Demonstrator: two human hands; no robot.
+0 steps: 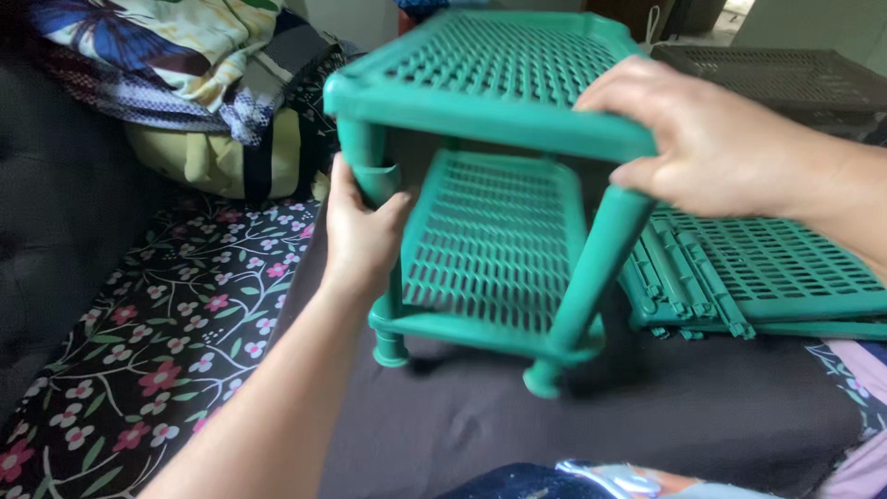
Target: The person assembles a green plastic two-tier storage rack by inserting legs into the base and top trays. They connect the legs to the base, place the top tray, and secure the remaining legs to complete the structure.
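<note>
Gripping a green rack (pixel 499 231), left hand (pixel 362 231) on leg, right hand (pixel 711 148) on top

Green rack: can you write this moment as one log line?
left hand: grips leg post | right hand: holds top shelf edge | green rack: two tiers, on dark cloth | spare green shelves: beside it

Dark tufted sofa back (pixel 55 212), floral black sheet (pixel 176 314), folded bedding pile (pixel 185 65), seemingly daylight.

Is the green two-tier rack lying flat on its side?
No, the green rack stands upright on its legs, left hand on a post, right hand on the top shelf.
</note>
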